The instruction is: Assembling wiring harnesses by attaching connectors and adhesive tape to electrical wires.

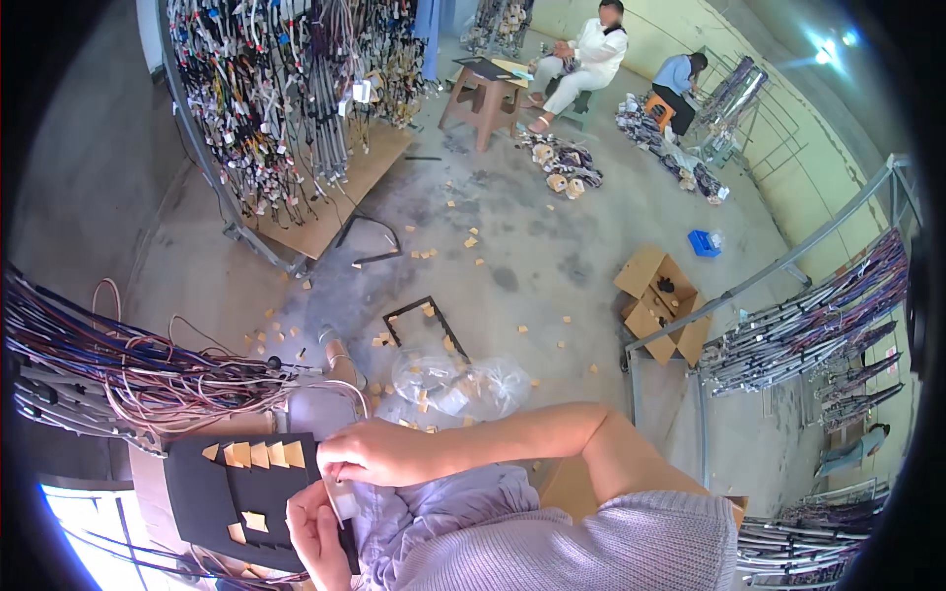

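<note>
My right hand (370,452) is closed, its fingers pinched at the top of a small whitish flat piece (342,499). Below it, my left hand (318,532) grips the lower side of the same piece with thumb and fingers. Exactly what kind of part this is cannot be made out. Beside both hands lies a black board (202,499), bearing a row of tan tape-like pieces (261,454) and a couple more lower down (254,521). My lap is under the board's right edge.
Bundled cables (148,364) hang at left, close to the board. A tall rack of wiring harnesses (296,98) stands behind. On the floor are a clear plastic bag (473,384), a black frame (448,328), tan scraps and an open carton (665,300). Two people sit farther off near a brown stool (485,106).
</note>
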`<action>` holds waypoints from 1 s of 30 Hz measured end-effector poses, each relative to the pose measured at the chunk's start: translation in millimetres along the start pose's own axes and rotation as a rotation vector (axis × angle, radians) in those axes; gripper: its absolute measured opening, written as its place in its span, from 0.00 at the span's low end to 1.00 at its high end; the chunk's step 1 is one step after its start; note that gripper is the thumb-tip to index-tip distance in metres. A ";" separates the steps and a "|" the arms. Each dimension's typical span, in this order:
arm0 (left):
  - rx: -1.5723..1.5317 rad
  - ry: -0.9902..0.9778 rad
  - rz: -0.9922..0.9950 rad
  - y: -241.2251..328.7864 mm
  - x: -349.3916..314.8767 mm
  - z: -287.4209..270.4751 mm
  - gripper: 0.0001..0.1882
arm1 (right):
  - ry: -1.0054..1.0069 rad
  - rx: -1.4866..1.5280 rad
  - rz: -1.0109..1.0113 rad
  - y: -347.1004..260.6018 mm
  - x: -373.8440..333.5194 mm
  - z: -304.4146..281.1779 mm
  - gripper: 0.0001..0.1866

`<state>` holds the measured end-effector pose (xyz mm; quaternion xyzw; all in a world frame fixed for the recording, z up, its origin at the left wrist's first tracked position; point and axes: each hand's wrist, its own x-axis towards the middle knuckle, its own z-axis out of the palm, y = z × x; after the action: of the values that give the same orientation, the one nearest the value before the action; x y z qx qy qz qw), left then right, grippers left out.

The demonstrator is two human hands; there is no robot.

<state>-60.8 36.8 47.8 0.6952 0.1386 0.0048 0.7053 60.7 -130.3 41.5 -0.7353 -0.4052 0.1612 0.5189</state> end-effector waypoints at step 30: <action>0.143 0.151 0.242 37.0 35.2 27.6 0.06 | 0.107 0.167 0.063 -25.1 2.1 -38.2 0.05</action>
<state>-14.5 18.0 77.3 0.7529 0.1063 0.1320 0.6360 76.4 -149.5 80.0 -0.7093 -0.3386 0.1711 0.5941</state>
